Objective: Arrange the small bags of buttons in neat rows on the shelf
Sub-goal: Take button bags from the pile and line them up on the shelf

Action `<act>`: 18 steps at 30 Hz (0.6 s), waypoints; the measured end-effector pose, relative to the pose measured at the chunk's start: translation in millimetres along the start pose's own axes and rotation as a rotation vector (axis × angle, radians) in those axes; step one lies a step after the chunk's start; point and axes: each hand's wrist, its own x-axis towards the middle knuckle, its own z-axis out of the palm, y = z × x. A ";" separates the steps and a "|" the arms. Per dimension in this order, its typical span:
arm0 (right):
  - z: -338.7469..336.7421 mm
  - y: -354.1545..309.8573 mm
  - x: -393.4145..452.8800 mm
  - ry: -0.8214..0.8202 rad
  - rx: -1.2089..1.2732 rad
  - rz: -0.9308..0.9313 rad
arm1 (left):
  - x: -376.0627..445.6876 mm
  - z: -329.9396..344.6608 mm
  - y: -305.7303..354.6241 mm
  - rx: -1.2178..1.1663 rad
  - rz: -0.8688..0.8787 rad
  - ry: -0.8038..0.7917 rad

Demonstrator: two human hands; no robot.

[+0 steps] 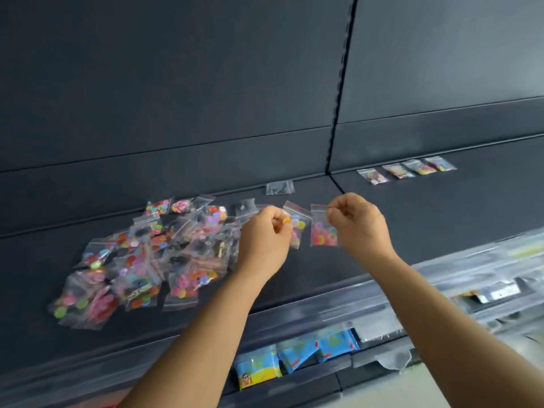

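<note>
At the bottom centre of the frame, blue packets [297, 356] sit under the shelf's front edge. Above them, mid-frame, the left hand [265, 237] pinches a bag [297, 222] of yellow and pastel buttons, and the right hand [359, 222] pinches a bag of pink buttons [321, 231]; both are held just above the dark shelf [412, 219]. A loose pile of bags [147, 251] lies left of centre. Four bags in a row [407, 169] lie at the back, upper right.

body: person, two arms seen from the head view | left hand [266, 234]: bare, no ring | right hand [357, 222]: bare, no ring | forearms: bare, no sleeves, no watch or band
</note>
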 end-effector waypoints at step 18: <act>-225.7 154.8 85.7 -0.030 0.017 0.086 | 17.5 233.1 162.0 -0.042 -0.029 -0.049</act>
